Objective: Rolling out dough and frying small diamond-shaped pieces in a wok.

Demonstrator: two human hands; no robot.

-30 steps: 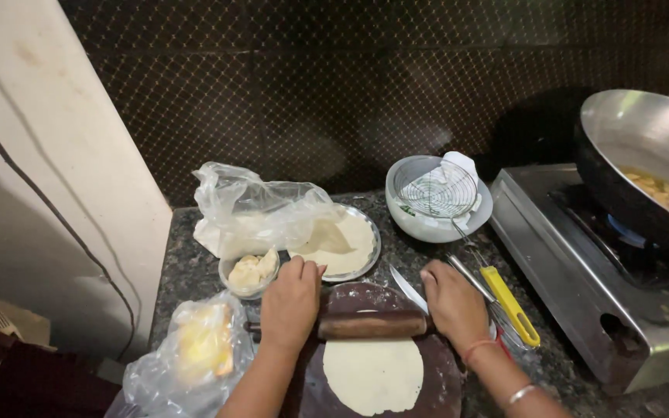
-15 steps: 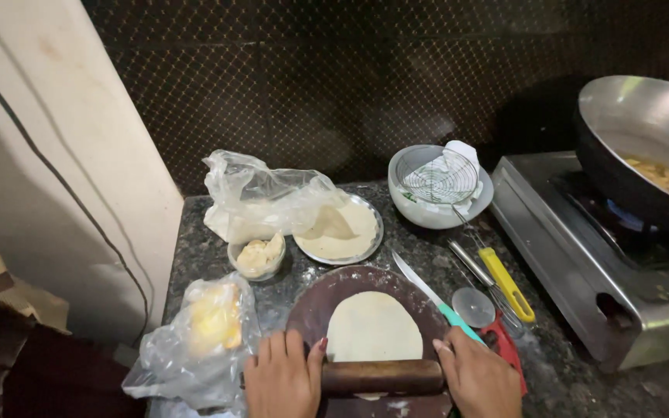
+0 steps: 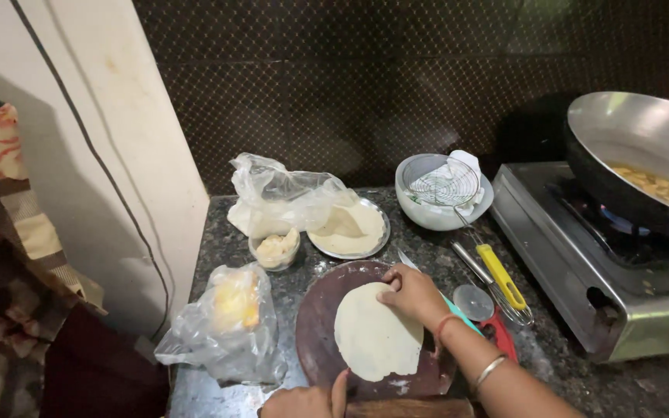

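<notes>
Lifting a rolled dough round off the board

From the left: a clear bag (image 3: 226, 329), then the left hand (image 3: 307, 401) low at the round wooden board (image 3: 315, 333), its grip mostly out of frame so I cannot tell. The dough round (image 3: 375, 337) lies on the board; the right hand (image 3: 414, 294) pinches its far edge, best peeled slowly to avoid tearing.
</notes>
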